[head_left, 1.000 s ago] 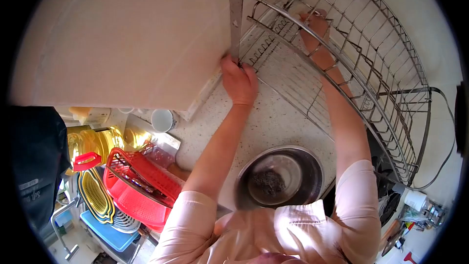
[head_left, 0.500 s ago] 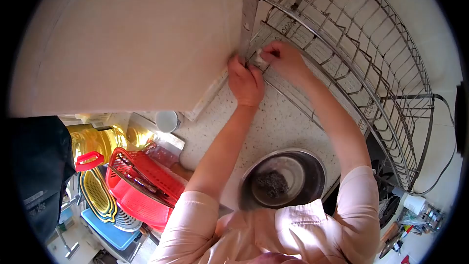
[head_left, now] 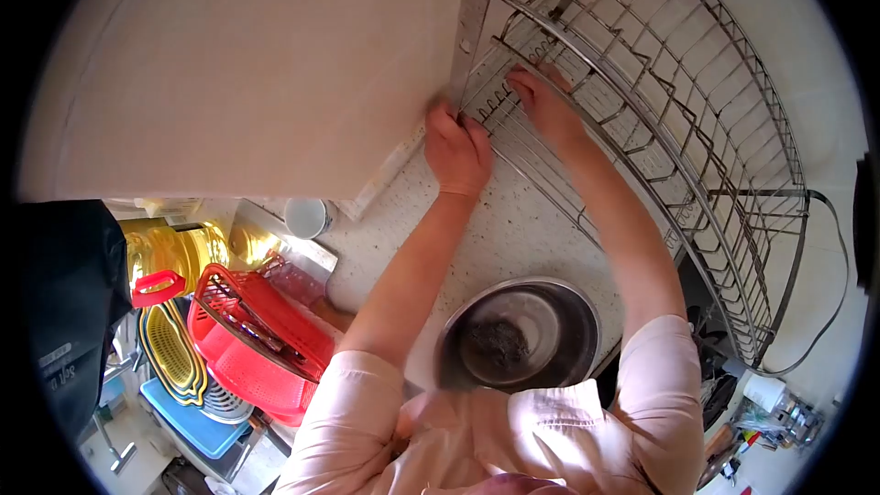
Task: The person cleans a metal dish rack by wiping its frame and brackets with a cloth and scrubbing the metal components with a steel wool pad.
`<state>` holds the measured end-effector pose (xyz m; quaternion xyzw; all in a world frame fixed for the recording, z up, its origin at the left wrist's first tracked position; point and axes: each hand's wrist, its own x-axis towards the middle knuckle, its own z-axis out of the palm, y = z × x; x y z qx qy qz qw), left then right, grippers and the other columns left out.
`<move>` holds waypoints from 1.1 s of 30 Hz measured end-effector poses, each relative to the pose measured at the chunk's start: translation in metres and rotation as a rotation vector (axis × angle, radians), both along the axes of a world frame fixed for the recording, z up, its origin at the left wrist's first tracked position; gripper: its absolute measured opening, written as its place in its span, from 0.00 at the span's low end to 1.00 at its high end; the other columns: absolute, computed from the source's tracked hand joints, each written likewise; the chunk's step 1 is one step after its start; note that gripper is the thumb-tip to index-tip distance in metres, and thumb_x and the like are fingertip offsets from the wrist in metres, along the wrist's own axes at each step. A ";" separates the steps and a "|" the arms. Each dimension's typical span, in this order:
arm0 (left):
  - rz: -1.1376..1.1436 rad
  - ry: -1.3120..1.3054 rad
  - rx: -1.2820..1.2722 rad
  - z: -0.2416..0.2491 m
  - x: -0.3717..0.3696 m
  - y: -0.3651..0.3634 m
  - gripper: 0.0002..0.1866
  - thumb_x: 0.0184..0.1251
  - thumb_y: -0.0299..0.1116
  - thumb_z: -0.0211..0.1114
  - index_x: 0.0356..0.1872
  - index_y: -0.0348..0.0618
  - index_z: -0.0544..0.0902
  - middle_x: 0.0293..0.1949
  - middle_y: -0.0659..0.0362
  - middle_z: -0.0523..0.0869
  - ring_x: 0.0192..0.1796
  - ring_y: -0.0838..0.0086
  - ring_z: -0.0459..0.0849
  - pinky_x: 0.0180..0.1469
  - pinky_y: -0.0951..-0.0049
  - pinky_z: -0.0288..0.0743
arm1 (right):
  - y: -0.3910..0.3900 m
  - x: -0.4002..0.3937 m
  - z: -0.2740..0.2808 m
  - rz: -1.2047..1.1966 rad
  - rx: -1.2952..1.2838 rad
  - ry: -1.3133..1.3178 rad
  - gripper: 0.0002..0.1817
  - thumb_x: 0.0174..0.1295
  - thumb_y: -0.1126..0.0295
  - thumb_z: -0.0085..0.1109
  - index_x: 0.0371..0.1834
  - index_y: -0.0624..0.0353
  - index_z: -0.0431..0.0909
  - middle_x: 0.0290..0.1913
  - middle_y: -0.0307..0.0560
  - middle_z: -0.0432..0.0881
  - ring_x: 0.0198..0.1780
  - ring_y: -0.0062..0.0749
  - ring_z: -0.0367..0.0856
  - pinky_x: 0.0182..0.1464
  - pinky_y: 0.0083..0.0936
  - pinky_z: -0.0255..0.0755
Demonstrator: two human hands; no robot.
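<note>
The metal dish rack (head_left: 632, 82) rises from the speckled countertop, against the wall. At the lower end of its flat upright, my left hand (head_left: 456, 151) is closed around the frame, its fingertips partly hidden. My right hand (head_left: 548, 110) reaches in over the rack's bottom tier, by a row of looped wires (head_left: 495, 105). Its fingers are curled and pressed together at the wires, and whatever they hold is out of sight. Below my forearms stands a steel bowl (head_left: 587, 330) with a dark scouring pad (head_left: 496, 341) in it.
A tiled wall (head_left: 257, 73) borders the counter at left. Lower left are a red plastic basket (head_left: 266, 348), yellow strainers (head_left: 172, 353), an oil bottle (head_left: 170, 252) and a white cup (head_left: 308, 217). A cable (head_left: 843, 266) hangs at right.
My right hand has moved up and deeper into the rack, away from my left hand. The whitish piece seen at its fingers earlier no longer shows. My left hand keeps its hold.
</note>
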<state>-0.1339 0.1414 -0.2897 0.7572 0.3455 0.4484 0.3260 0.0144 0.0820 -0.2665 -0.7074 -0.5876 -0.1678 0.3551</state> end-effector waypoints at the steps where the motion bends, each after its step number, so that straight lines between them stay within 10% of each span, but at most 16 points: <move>1: 0.001 -0.015 0.032 0.000 0.000 0.001 0.16 0.55 0.29 0.52 0.45 0.36 0.65 0.34 0.50 0.72 0.35 0.54 0.73 0.35 0.60 0.68 | -0.002 0.000 0.001 0.039 0.030 -0.041 0.06 0.49 0.76 0.60 0.31 0.61 0.77 0.27 0.48 0.78 0.27 0.38 0.76 0.30 0.25 0.71; 6: 0.001 -0.002 -0.015 0.006 0.000 0.001 0.17 0.55 0.29 0.52 0.45 0.36 0.65 0.35 0.49 0.72 0.35 0.54 0.73 0.36 0.59 0.68 | -0.034 0.008 -0.009 -0.077 -0.098 0.956 0.06 0.50 0.74 0.60 0.32 0.59 0.77 0.30 0.48 0.77 0.30 0.41 0.74 0.32 0.31 0.70; 10: 0.006 -0.023 0.031 -0.002 0.001 0.001 0.17 0.54 0.28 0.52 0.46 0.36 0.64 0.36 0.49 0.73 0.36 0.54 0.73 0.36 0.59 0.68 | -0.022 -0.012 0.019 -0.252 -0.359 0.168 0.08 0.57 0.73 0.55 0.40 0.53 0.79 0.41 0.45 0.78 0.49 0.38 0.72 0.52 0.22 0.65; 22: 0.021 0.017 -0.030 0.008 -0.001 0.000 0.16 0.54 0.28 0.53 0.45 0.38 0.65 0.36 0.51 0.74 0.37 0.54 0.74 0.36 0.59 0.69 | 0.007 0.013 0.050 -0.382 -0.735 0.199 0.10 0.53 0.66 0.59 0.35 0.59 0.79 0.36 0.49 0.78 0.35 0.38 0.78 0.39 0.26 0.70; 28: 0.002 0.018 -0.059 0.011 -0.003 0.000 0.15 0.56 0.28 0.50 0.45 0.34 0.68 0.37 0.47 0.77 0.38 0.53 0.76 0.41 0.61 0.70 | 0.001 0.010 0.024 -0.219 -0.333 0.121 0.07 0.54 0.67 0.59 0.32 0.57 0.80 0.34 0.49 0.78 0.35 0.37 0.78 0.38 0.27 0.70; 33: -0.014 0.016 -0.090 0.008 -0.004 0.001 0.17 0.53 0.28 0.53 0.46 0.39 0.66 0.38 0.50 0.75 0.37 0.54 0.75 0.38 0.59 0.69 | -0.043 0.013 0.056 -0.245 -0.568 0.195 0.04 0.50 0.76 0.57 0.28 0.59 0.81 0.24 0.49 0.76 0.27 0.39 0.76 0.30 0.31 0.70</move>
